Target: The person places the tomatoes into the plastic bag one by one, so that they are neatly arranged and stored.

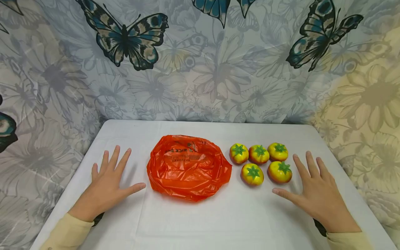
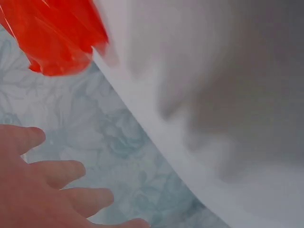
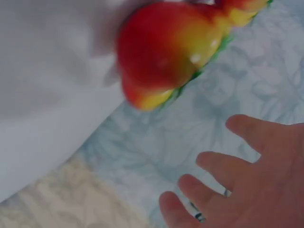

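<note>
A crumpled red plastic bag (image 1: 189, 168) with dark print lies flat on the white table. To its right sit several red-and-yellow tomatoes (image 1: 252, 174) with green star-shaped tops, grouped in two rows. My left hand (image 1: 107, 185) is spread over the table left of the bag, its thumb pointing toward the bag but apart from it. On the other side my right hand (image 1: 318, 194) has its fingers spread, nearest to the front right tomato (image 1: 280, 172) and not touching it. Neither hand holds anything. The right wrist view shows a tomato (image 3: 166, 47) up close, beyond the fingertips.
The table (image 1: 200, 225) is covered in white and narrows toward the back. Behind it and at both sides hangs a floral cloth (image 1: 218, 76) printed with large butterflies (image 1: 125, 38).
</note>
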Available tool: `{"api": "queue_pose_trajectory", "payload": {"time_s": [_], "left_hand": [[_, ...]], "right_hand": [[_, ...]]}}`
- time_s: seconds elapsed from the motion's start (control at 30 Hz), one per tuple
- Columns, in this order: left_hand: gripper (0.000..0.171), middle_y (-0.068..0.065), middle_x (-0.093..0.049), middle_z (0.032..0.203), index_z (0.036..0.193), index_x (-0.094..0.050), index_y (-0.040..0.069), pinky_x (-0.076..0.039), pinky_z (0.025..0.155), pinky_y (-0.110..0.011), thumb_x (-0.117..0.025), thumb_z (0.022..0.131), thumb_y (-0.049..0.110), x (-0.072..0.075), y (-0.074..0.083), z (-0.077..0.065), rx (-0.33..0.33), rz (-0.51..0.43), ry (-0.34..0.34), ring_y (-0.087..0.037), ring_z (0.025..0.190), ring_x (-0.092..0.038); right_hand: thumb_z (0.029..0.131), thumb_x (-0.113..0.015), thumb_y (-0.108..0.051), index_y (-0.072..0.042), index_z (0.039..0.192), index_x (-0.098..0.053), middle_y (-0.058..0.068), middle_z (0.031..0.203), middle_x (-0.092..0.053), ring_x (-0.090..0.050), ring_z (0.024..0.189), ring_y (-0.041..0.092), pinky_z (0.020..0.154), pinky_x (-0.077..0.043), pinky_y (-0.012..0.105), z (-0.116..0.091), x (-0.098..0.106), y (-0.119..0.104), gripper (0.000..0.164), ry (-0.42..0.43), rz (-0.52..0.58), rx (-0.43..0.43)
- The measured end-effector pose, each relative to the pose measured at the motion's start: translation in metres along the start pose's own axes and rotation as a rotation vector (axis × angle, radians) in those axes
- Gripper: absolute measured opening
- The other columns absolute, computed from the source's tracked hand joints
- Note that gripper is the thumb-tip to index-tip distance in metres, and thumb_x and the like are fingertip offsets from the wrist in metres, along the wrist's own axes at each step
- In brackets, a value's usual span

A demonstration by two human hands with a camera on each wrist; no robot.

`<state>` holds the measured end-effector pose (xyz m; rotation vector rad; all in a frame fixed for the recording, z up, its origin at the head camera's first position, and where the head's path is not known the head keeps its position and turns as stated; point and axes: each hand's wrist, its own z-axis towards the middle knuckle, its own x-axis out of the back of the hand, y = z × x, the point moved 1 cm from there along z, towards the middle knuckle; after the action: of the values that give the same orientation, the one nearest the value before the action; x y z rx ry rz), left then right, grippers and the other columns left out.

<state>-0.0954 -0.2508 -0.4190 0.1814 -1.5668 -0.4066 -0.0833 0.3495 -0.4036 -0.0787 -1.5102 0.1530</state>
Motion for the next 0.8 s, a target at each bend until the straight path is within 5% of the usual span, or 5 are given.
{"api": "queue_pose_trajectory", "payload": {"time_s": [0.2, 0.37, 0.53, 0.8], "left_hand": [[0.12, -0.016, -0.002, 0.184, 0.175, -0.004, 0.034, -0.011, 0.121, -0.087, -0.066, 0.086, 0.086, -0.008, 0.027, 0.002, -0.035, -0.068, -0.031, -0.059, 0.165, -0.005], [0.116, -0.016, -0.014, 0.183, 0.174, -0.01, 0.037, -0.018, 0.123, -0.083, -0.065, 0.085, 0.088, -0.019, 0.041, 0.003, -0.087, -0.077, -0.013, -0.056, 0.165, -0.014], [0.112, -0.015, -0.023, 0.18, 0.174, -0.016, 0.036, -0.025, 0.123, -0.08, -0.068, 0.086, 0.084, -0.026, 0.05, 0.003, -0.145, -0.077, 0.032, -0.054, 0.163, -0.025], [0.108, -0.018, -0.028, 0.178, 0.172, -0.025, 0.036, -0.03, 0.122, -0.08, -0.078, 0.087, 0.073, -0.034, 0.055, -0.001, -0.203, -0.081, 0.077, -0.057, 0.157, -0.035]], "right_hand": [[0.078, -0.077, -0.084, -0.014, 0.171, -0.031, 0.026, 0.178, -0.021, -0.028, 0.155, 0.058, 0.108, -0.034, 0.086, 0.009, 0.008, -0.045, 0.125, 0.086, 0.015, 0.173], [0.08, -0.083, -0.074, -0.009, 0.154, -0.056, 0.021, 0.154, -0.052, -0.054, 0.126, 0.045, 0.096, -0.055, 0.069, 0.016, 0.001, -0.068, 0.102, 0.165, 0.048, 0.272], [0.083, -0.089, -0.061, -0.01, 0.151, -0.06, 0.016, 0.131, -0.061, -0.059, 0.11, 0.034, 0.08, -0.063, 0.058, 0.021, -0.007, -0.082, 0.089, 0.131, 0.051, 0.285], [0.083, -0.09, -0.057, -0.011, 0.152, -0.059, 0.021, 0.133, -0.063, -0.065, 0.112, 0.04, 0.085, -0.064, 0.063, 0.026, -0.013, -0.095, 0.089, 0.007, 0.0, 0.212]]}}
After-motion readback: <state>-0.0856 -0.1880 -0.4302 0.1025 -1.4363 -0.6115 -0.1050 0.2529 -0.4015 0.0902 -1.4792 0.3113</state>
